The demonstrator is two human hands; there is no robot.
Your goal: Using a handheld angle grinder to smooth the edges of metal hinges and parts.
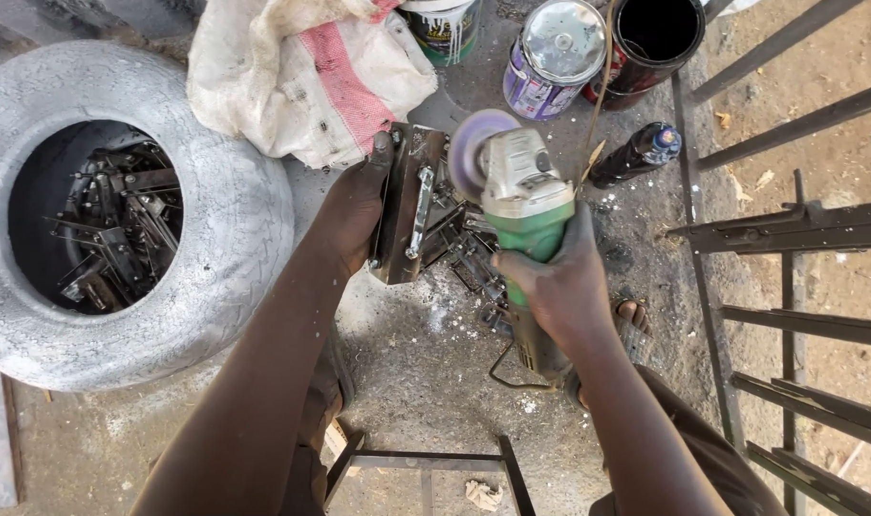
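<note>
The left hand grips a metal bracket upright on the concrete floor, beside a white sack. The right hand clenches a green angle grinder, its disc just beside the bracket's top. A grey tyre holds scrap metal.

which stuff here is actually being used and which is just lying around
In use:
left hand holding the metal bracket
right hand holding the green angle grinder

Lying about:
tyre full of metal pieces
white sack
paint cans
dark bottle
metal frame
</note>
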